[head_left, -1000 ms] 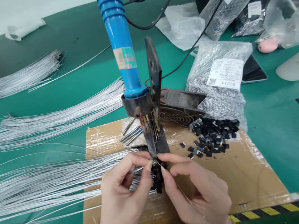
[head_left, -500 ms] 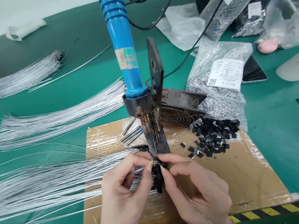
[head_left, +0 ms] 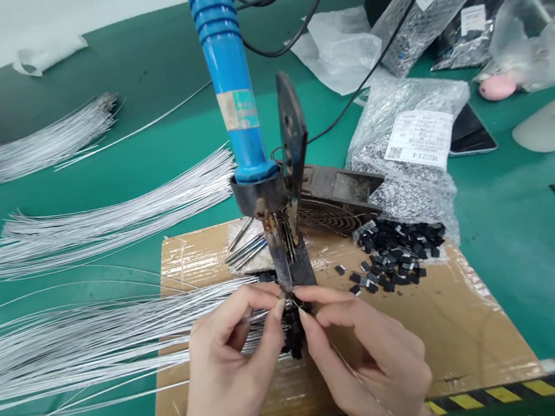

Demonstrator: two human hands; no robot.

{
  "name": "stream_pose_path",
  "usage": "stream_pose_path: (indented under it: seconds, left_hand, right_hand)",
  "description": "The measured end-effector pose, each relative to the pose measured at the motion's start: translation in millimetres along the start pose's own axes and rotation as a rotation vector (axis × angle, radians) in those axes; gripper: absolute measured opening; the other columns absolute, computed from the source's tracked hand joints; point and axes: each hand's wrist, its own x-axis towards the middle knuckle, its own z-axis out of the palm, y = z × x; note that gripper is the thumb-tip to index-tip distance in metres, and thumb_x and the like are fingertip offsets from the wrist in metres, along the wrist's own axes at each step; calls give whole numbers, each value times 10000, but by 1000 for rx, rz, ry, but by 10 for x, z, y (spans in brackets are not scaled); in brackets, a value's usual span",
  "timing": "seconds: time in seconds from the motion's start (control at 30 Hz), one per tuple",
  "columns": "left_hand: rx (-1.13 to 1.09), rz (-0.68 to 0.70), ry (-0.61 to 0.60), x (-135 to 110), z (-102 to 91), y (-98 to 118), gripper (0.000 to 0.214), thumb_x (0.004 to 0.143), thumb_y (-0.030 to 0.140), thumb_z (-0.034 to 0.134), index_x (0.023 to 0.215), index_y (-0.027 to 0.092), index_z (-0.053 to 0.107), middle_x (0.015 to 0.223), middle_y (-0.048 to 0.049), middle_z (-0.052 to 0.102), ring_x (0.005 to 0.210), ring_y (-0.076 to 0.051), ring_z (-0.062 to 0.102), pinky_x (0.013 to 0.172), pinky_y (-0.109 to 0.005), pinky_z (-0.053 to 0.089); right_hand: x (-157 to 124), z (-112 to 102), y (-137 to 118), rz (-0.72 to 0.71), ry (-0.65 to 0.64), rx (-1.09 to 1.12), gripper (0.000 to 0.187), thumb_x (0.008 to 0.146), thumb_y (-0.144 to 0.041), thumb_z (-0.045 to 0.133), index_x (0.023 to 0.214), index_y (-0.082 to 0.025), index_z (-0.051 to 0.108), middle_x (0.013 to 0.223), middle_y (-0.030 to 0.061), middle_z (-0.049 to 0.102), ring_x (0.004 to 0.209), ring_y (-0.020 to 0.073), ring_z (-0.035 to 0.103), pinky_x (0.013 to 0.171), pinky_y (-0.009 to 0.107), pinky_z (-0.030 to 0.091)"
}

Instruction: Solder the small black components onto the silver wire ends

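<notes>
A blue-handled soldering iron [head_left: 241,132] is clamped in a metal stand, and its dark tip [head_left: 279,261] points down between my two hands. Just left of that tip, my left hand [head_left: 236,353] pinches something tiny between thumb and forefinger; the fingertips hide most of it. My right hand [head_left: 368,344] is closed at the other side, thumb and forefinger pinching a thin strand of solder wire [head_left: 348,367] that runs back across the palm toward the wrist. Small black connectors [head_left: 293,340] lie in a cluster beneath the fingertips.
Bundles of thin white wires [head_left: 96,335] lie at left, some reaching onto the cardboard sheet [head_left: 463,340]. Loose black connectors [head_left: 398,254] are heaped at right by a labelled bubble-wrap bag [head_left: 408,126]. A dark metal fan-like unit [head_left: 339,194] sits behind the iron. A black cable [head_left: 368,84] crosses the green table.
Both hands keep their pinch at the iron's tip, with barely any movement. The whole view has shifted very slightly.
</notes>
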Motion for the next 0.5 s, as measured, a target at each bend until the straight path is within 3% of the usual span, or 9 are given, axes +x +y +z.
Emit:
stream_pose_path:
  seconds: [0.2,0.3,0.43,0.5]
  left_hand:
    - [-24,-47,-23,17,15,17,138,935,223,685,805,231,729,909,-24,789,827,-195,751,624,-227,544]
    - [-8,-60,-33,-1,7,-14,141,944,230,672,814,229,726,934,-29,788,768,-177,720,541,-227,479]
    - [121,55,11,-15,-49,-91,131,943,192,677,823,240,702,906,30,767,464,-80,415,438,-247,346]
    - [179,124,61,-20,-91,-144,137,945,168,683,832,244,690,929,34,753,515,-86,472,493,-245,393]
  right_hand:
    - [-64,-7,29,50,-38,10,183,877,8,704,913,-166,657,1024,77,815,923,117,802,876,150,593]
    - [-105,-7,40,96,-61,27,159,901,-19,685,893,-174,650,996,61,810,928,111,797,858,142,577]
    - [-112,-90,100,183,-62,-8,148,940,-67,668,881,-199,637,1022,33,789,952,115,774,884,180,550]
    - [-88,-198,167,232,-14,-91,152,959,-99,670,871,-216,629,995,13,765,936,118,748,873,202,535]
